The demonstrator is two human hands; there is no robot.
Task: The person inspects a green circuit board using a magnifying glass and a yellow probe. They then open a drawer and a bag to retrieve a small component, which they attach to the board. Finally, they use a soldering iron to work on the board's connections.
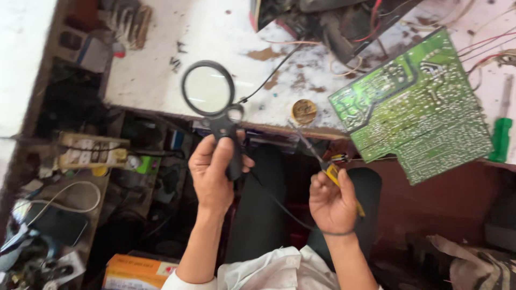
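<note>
Risk noted: left hand [212,174] grips the black round-lensed magnifier [208,90], right hand [332,203] clasps the yellow-handled soldering iron [322,161], whose tip could likely scorch the overhanging green circuit board [414,107] on the right.

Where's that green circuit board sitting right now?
The green circuit board lies at the right, overhanging the white workbench's front edge, above the right hand and beside a green-handled tool.

black magnifying glass [210,102], green circuit board [414,104], green screwdriver [501,139]

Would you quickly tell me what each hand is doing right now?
Left hand: closed on the magnifying glass handle.
Right hand: closed on a yellow-handled tool.
</note>
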